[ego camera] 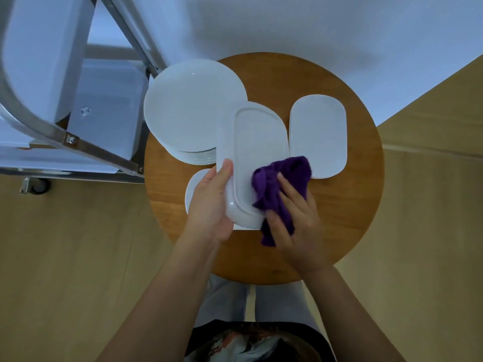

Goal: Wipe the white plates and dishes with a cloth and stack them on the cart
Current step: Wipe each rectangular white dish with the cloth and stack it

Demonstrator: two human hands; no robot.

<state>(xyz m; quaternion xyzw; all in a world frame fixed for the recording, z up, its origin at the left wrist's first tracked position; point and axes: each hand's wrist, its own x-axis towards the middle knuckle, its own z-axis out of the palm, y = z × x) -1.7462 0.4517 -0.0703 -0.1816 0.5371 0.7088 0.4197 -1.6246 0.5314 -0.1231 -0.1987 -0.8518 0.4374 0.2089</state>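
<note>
Round wooden table (pixel 352 205): stack of round plates (pixel 193 108) left, oblong dishes (pixel 317 134) right, cart (pixel 78 100) beside. Oblong dish (pixel 251 142), underside up, long axis pointing away, gripped by left hand (pixel 211 202); right hand (pixel 298 220) clutches purple cloth (pixel 282 176) against it.

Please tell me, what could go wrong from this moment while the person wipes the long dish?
1. The left hand grips the long dish only at its near end, above the table. Pressure from the cloth in the right hand might lever it loose.
2. The dish's far end hangs over the round plate stack; if it dips, it may chip them.
</note>
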